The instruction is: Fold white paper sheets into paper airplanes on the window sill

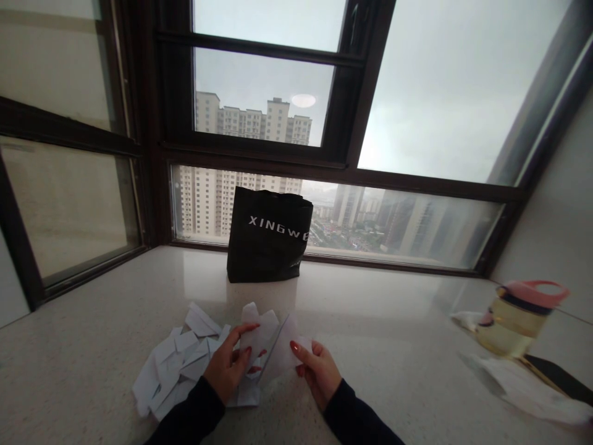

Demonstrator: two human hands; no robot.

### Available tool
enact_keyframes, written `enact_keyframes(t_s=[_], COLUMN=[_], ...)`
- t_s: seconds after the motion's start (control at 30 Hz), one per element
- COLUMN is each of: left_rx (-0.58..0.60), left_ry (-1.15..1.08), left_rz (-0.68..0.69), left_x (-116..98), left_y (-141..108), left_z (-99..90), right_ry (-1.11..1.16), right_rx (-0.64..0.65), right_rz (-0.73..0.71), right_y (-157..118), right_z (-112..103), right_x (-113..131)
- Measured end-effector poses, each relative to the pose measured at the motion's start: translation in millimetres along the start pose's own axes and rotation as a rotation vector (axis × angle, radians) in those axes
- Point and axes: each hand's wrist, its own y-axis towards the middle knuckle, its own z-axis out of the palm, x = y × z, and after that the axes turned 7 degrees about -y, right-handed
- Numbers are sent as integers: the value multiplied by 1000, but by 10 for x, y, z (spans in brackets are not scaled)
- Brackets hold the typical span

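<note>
White paper is in both of my hands, held up above the counter. My left hand pinches a folded white paper piece with a jagged, cut-looking top edge. Between the thumb and fingers of my right hand is a white sheet, angled against the left piece. Whether the two are one folded paper or separate ones I cannot tell. A loose heap of folded white papers lies beside and partly under my left hand.
A black bag with white lettering stands by the window. To the right are a yellowish bottle with a pink lid, crumpled white tissue or plastic, and a dark flat object. Dark window frames bound the pale counter.
</note>
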Motion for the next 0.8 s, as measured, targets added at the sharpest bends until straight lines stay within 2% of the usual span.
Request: enact_keyframes(t_s=[0.07, 0.27, 0.5, 0.7, 0.8], left_rx=[16, 176, 261, 249, 300], left_ry=[14, -31, -90, -137, -127], left_rz=[26, 165, 51, 102, 171], left_x=[27, 119, 116, 145, 196], left_y=[-13, -35, -100, -129, -132], left_z=[21, 60, 119, 154, 150], right_ry=[-37, -195, -337, -400, -421], right_rx=[1, -41, -104, -94, -89], right_rz=[-18, -100, -176, -202, -216], right_y=[5, -7, -65, -83, -85], right_z=[-14, -55, -14, 11, 17], right_x=[-21, 6, 113, 89, 67])
